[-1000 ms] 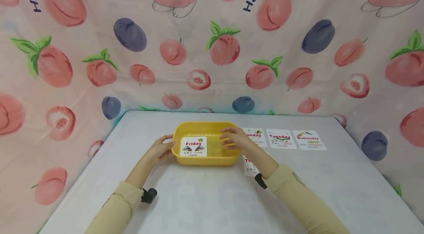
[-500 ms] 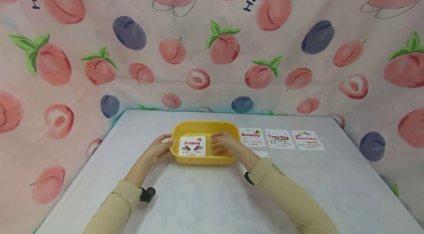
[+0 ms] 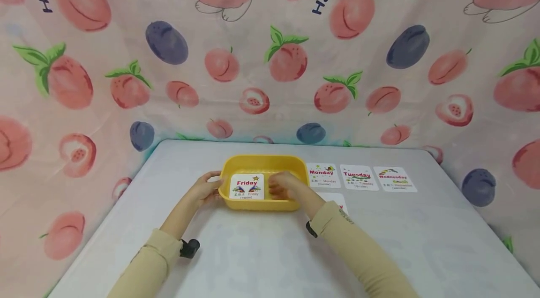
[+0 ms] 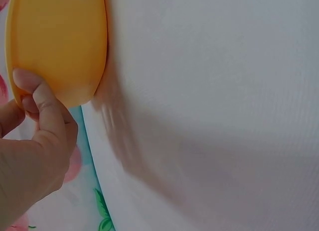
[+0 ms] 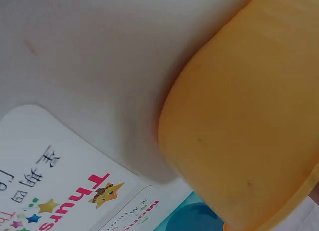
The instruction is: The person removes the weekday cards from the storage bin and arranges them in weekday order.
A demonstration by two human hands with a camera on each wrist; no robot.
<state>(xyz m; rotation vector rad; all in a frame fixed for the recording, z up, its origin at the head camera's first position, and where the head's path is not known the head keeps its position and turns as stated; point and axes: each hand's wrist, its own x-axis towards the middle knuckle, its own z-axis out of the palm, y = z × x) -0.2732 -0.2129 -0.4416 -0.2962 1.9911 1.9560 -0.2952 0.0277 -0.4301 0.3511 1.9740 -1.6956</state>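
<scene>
A yellow plastic basin (image 3: 244, 204) sits on the white table. My left hand (image 3: 206, 189) grips its left rim; the left wrist view shows the thumb against the outer wall and fingers over the edge. Inside, on the left, lies a white Friday card (image 3: 246, 187). My right hand (image 3: 288, 188) reaches into the basin over the right part of the front rim, fingers curled, just right of the Friday card. Whether it holds anything is hidden. In the right wrist view, the basin's outer wall (image 5: 239, 111) hides nearly all of that hand.
Right of the basin, a Monday card (image 3: 324, 176), a Tuesday card (image 3: 359, 177) and a Wednesday card (image 3: 394, 179) lie in a row. Below Monday is a Thursday card (image 5: 65, 181), partly covered by my right forearm in the head view. A fruit-printed cloth (image 3: 253, 124) hangs behind the table.
My right hand has moved left and down into the basin, and its fingers have curled more. The left hand keeps its grip on the rim, and the basin has stayed put.
</scene>
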